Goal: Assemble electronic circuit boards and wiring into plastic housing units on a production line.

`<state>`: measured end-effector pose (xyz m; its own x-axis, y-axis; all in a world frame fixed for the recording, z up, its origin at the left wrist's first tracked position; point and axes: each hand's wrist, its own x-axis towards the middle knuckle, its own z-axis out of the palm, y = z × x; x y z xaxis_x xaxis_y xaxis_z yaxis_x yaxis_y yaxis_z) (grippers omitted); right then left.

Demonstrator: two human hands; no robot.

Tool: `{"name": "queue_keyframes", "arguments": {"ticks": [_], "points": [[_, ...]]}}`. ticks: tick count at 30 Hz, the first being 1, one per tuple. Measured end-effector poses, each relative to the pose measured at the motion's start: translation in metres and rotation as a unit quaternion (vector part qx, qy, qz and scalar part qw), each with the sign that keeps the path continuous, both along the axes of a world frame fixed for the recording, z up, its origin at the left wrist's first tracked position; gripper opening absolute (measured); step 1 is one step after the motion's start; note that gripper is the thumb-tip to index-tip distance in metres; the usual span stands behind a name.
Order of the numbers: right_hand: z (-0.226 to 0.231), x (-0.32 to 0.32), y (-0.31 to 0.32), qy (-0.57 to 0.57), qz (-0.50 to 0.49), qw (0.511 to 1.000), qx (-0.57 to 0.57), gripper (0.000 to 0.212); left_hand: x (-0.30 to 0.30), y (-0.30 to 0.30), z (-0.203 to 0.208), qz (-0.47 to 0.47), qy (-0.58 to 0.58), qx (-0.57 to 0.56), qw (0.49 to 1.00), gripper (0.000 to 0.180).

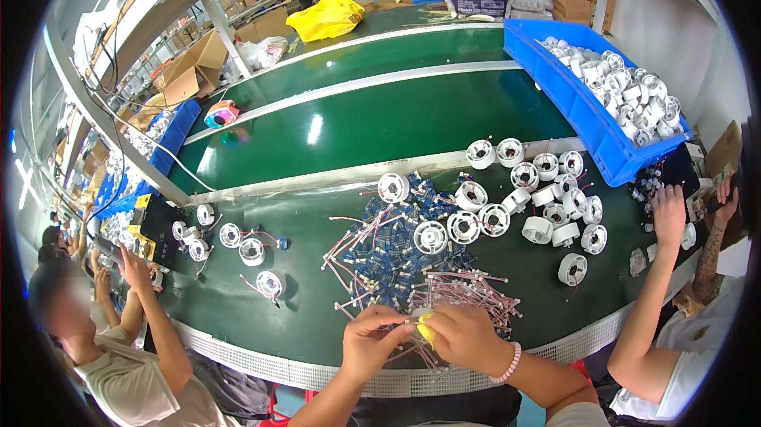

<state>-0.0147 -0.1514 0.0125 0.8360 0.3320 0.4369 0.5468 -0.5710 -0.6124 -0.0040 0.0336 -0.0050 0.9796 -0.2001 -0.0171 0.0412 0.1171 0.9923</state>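
Note:
Close to the table's front edge, my left hand is closed in a pinch on the end of a thin wire lead. Against it works my right hand, its fingers pinched together around the same small lead. A yellow piece shows at the right fingertips; whether it is worn or held I cannot tell. Just beyond my hands lie a heap of red-and-white wire leads with small connectors and a pile of small blue circuit boards. A white round housing rests on the boards.
Several white housings with wires stand to the right, others to the left. A blue crate full of white parts sits at the back right. Green conveyor belts run beyond. Co-workers' arms reach in on both sides.

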Motion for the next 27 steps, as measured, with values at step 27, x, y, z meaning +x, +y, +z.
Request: {"name": "queue_keyframes", "arguments": {"ticks": [27], "points": [[-0.02, -0.002, 0.001, 0.079, -0.023, 0.987, 0.14, 0.019, -0.008, 0.011, -0.001, -0.085, 0.039, -0.039, 0.995, 0.023]]}}
